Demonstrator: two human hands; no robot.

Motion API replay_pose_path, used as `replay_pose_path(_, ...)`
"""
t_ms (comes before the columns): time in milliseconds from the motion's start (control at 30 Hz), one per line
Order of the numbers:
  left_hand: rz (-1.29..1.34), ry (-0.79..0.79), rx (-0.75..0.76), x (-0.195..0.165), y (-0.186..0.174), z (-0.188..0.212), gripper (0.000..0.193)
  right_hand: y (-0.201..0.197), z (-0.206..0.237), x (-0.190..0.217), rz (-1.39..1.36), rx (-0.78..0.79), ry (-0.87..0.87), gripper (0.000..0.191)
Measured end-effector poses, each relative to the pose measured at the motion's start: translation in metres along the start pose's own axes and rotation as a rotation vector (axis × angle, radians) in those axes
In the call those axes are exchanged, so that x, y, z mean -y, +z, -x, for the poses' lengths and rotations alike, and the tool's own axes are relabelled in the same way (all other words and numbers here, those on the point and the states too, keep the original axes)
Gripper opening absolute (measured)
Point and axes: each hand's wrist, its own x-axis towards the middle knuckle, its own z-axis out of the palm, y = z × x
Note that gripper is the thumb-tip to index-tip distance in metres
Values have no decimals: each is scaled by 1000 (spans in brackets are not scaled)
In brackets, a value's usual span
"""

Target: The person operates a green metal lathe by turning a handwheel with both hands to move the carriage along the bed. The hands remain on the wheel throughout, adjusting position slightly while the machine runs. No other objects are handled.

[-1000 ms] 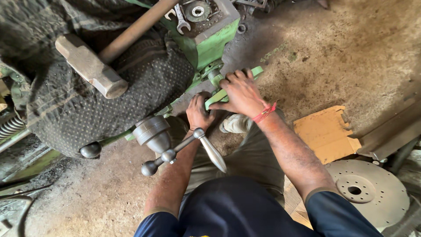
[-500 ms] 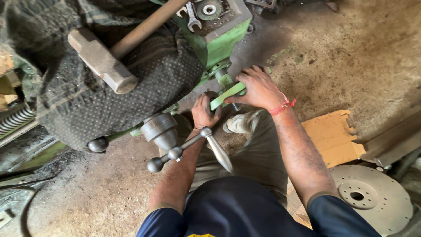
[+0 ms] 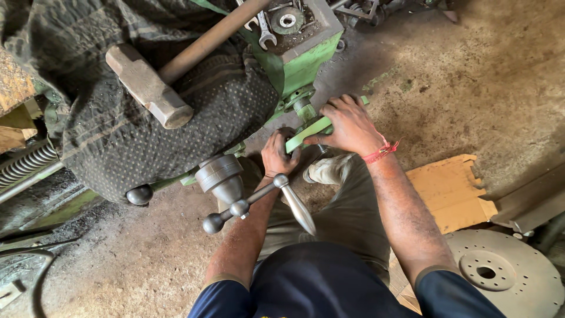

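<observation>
Workshop floor, dirt and grime, daylight from the upper right

Bare dusty concrete floor (image 3: 471,76), darker oily patch (image 3: 118,259) lower left; flattened cardboard piece (image 3: 450,191) at right, perforated metal disc (image 3: 500,274) just beside it; coil spring (image 3: 26,162) at left edge, dotted dark cloth (image 3: 176,118) draped over green machine body (image 3: 312,59)
</observation>
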Motion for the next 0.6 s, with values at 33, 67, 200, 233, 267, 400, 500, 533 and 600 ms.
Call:
replay_pose_path(33,2,3,1,0,0,0,42,0,0,0,4,-6,-4,80)
replay_pose_path(67,-4,-4,3,1,1,1,43,0,0,1,1,-4,0,80)
replay_pose_path(200,-6,-26,7,1,3,1,45,-2,0,1,2,12,16,80)
replay_pose_path(233,-1,-31,5,1,3,1,45,-2,0,1,6,19,17,79)
replay_pose_path(267,-1,-26,2,1,4,1,46,-3,0,1,5,21,21,78)
replay_pose_path(400,15,-25,-4,0,5,1,46,-4,1,1,4,10,16,77)
replay_pose_path(500,15,-46,-14,1,7,3,44,-2,2,0,6,-13,-3,78)
replay_pose_path(533,11,-55,-19,1,8,3,43,-2,2,0,7,-21,-10,79)
replay_pose_path(600,31,-45,-28,2,10,3,43,-1,2,-1,9,-17,-8,77)
